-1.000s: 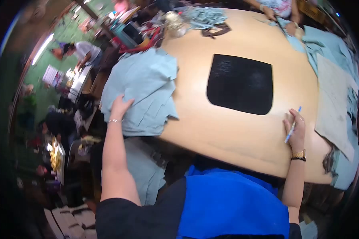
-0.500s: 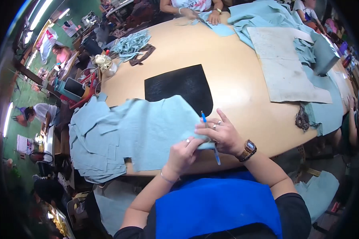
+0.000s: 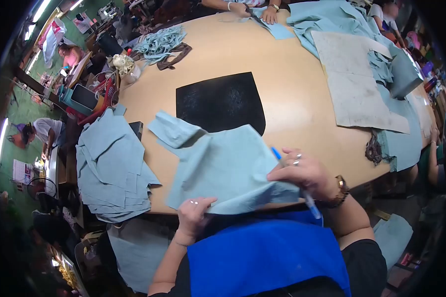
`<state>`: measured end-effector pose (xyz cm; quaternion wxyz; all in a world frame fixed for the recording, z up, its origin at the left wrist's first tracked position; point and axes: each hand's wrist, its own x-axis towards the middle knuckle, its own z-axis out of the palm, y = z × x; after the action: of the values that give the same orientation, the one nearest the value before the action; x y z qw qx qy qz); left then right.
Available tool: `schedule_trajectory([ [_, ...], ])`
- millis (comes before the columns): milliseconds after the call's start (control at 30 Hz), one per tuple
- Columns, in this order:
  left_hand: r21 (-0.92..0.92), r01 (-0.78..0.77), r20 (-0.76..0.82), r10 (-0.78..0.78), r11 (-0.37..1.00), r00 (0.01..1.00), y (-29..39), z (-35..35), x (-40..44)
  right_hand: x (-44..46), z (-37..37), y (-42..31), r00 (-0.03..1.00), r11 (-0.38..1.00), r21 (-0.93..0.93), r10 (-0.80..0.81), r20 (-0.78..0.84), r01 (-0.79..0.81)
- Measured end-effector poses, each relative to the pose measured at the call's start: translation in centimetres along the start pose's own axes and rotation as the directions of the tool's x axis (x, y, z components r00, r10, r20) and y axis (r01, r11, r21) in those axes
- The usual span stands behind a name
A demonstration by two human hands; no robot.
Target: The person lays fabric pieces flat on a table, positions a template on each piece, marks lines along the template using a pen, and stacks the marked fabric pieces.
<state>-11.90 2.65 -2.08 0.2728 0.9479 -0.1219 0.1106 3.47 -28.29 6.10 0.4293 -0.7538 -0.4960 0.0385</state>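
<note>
A light blue-green cut piece of material is stretched between my two hands over the near edge of the table. My left hand pinches its lower left edge. Its right edge is gripped by my right hand, which also has a blue pen tucked between the fingers. The piece's far left part is folded over and lifts off the table. Just beyond it lies a black panel, its near edge partly covered. To the left is a stack of similar blue-green pieces.
Blue-green strips lie at the far left of the table. A large pale grey sheet and more blue-green material cover the right side. Across the table, a person's hands cut material with scissors.
The piece has come away from the stack on the left and moved right. My hands have spread apart, the left going down and left, the right going right.
</note>
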Motion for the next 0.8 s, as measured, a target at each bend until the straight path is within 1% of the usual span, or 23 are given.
schedule_trajectory([
  [33, 0.039, -0.051, -0.010, 0.052, 0.998, 0.999, 0.4, -0.6, 0.5, 0.1, -1.0, -0.4, 1.000, 0.999, 0.051, -0.016, -0.021, 0.017],
  [67, 0.078, -0.103, -0.019, 0.105, 0.992, 0.994, 0.6, -0.9, 1.0, 0.3, -1.9, -1.3, 0.995, 0.992, 0.125, -0.013, -0.101, 0.026],
  [100, 0.118, -0.154, -0.028, 0.159, 0.981, 0.987, 0.7, -0.9, 1.4, 0.2, -2.6, -2.1, 0.991, 0.994, 0.105, 0.029, -0.128, -0.015],
  [167, -0.116, 0.028, -0.185, -0.049, 0.993, 0.981, -0.2, -0.3, -0.8, -0.4, -3.9, -3.5, 0.976, 0.992, 0.074, 0.115, -0.187, -0.102],
  [200, -0.242, 0.108, -0.239, -0.167, 0.964, 0.957, -0.5, -0.5, -1.3, -0.8, -5.4, -4.3, 0.980, 0.984, -0.038, 0.171, -0.104, -0.176],
  [267, -0.256, 0.107, -0.305, -0.186, 0.961, 0.934, 0.5, -4.1, -1.7, -1.0, -7.2, -7.0, 0.975, 0.982, 0.008, 0.186, -0.119, -0.186],
  [300, -0.348, 0.062, -0.329, -0.184, 0.935, 0.926, 1.6, -7.1, -0.7, -1.4, -7.9, -7.4, 0.982, 0.988, 0.059, 0.147, -0.122, -0.141],
  [333, -0.371, 0.039, -0.207, -0.124, 0.928, 0.970, 2.8, -11.0, 0.6, -1.8, -8.7, -7.8, 0.986, 0.990, 0.109, 0.108, -0.125, -0.095],
  [367, -0.461, 0.105, 0.037, -0.099, 0.881, 0.994, 3.1, -14.7, 1.1, -1.9, -10.2, -8.2, 0.996, 0.980, 0.192, 0.067, -0.066, -0.053],
  [400, -0.385, 0.066, 0.191, 0.009, 0.921, 0.982, 4.3, -18.1, 2.7, -2.1, -11.7, -8.6, 1.000, 0.960, 0.278, 0.025, -0.007, -0.022],
  [433, -0.359, -0.025, 0.222, 0.111, 0.933, 0.969, 5.1, -20.1, 4.0, -2.0, -12.6, -8.2, 0.999, 0.958, 0.286, 0.037, -0.005, -0.034],
  [467, -0.396, 0.017, 0.212, 0.073, 0.918, 0.975, 5.6, -21.5, 4.8, -2.0, -13.6, -7.9, 0.999, 0.955, 0.294, 0.049, -0.003, -0.046],
  [533, -0.117, 0.014, 0.258, 0.017, 0.993, 0.966, 4.9, -23.4, 7.5, -3.3, -12.2, -4.3, 0.963, 0.989, 0.142, 0.082, -0.256, -0.046],
  [567, -0.080, 0.128, 0.184, -0.111, 0.989, 0.977, 4.4, -23.0, 9.2, -2.5, -13.1, -2.7, 0.971, 0.993, 0.081, 0.097, -0.218, -0.081],
  [600, -0.152, 0.226, 0.311, -0.170, 0.962, 0.935, 1.8, -22.9, 11.8, -0.3, -14.5, -0.7, 0.984, 0.992, 0.031, 0.126, -0.129, -0.123],
  [633, -0.223, 0.331, 0.292, -0.261, 0.917, 0.920, -0.8, -21.8, 14.0, 1.6, -15.4, 1.2, 0.985, 0.987, -0.018, 0.158, -0.067, -0.159],
  [667, -0.085, 0.178, 0.264, -0.150, 0.980, 0.953, -4.0, -20.9, 17.1, 3.6, -16.1, 3.1, 0.977, 0.975, -0.067, 0.210, -0.034, -0.211],
  [700, 0.024, 0.266, 0.239, -0.264, 0.964, 0.935, -4.5, -20.3, 20.2, 5.7, -16.0, 5.4, 0.971, 0.960, -0.149, 0.230, -0.067, -0.238],
  [733, -0.040, 0.413, 0.263, -0.389, 0.910, 0.883, -5.1, -19.5, 22.9, 7.8, -16.9, 6.0, 0.919, 0.903, -0.174, 0.394, -0.027, -0.393],
  [767, -0.080, 0.429, 0.197, -0.408, 0.900, 0.892, -7.2, -18.6, 25.2, 9.7, -17.2, 7.2, 0.901, 0.893, -0.124, 0.424, -0.090, -0.433],
  [800, -0.206, 0.466, 0.115, -0.451, 0.861, 0.885, -7.3, -17.8, 27.6, 11.6, -17.5, 8.8, 0.879, 0.882, -0.072, 0.452, -0.149, -0.466],
])
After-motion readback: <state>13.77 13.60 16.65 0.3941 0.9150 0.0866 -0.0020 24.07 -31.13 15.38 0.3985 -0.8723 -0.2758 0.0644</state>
